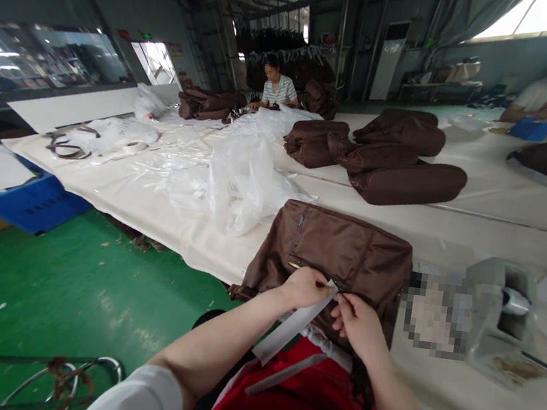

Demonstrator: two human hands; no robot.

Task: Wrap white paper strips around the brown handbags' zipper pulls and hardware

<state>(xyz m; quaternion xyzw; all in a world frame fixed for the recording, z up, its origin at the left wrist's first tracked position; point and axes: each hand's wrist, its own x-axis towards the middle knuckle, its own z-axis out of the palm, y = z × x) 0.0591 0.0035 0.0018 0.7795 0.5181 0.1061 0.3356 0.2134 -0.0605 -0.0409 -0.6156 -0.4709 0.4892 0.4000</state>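
Note:
A brown bag (349,242) lies flat on the table in front of me, with a metal zipper on its face. Over its lower part, my left hand (305,288) is closed on the upper end of a whitish strip (293,332), which hangs down toward my lap. My right hand (357,318) is beside it, thumb and finger pinched together close to the strip's end and the bag's zipper area. What sits between those right fingertips is too small to make out.
Clear plastic bags (244,181) are heaped left of the brown bag. Several stuffed brown bags (407,182) lie beyond. A grey tape dispenser (506,310) stands at right. One co-worker (279,90) sits across the table, another person (544,99) at far right.

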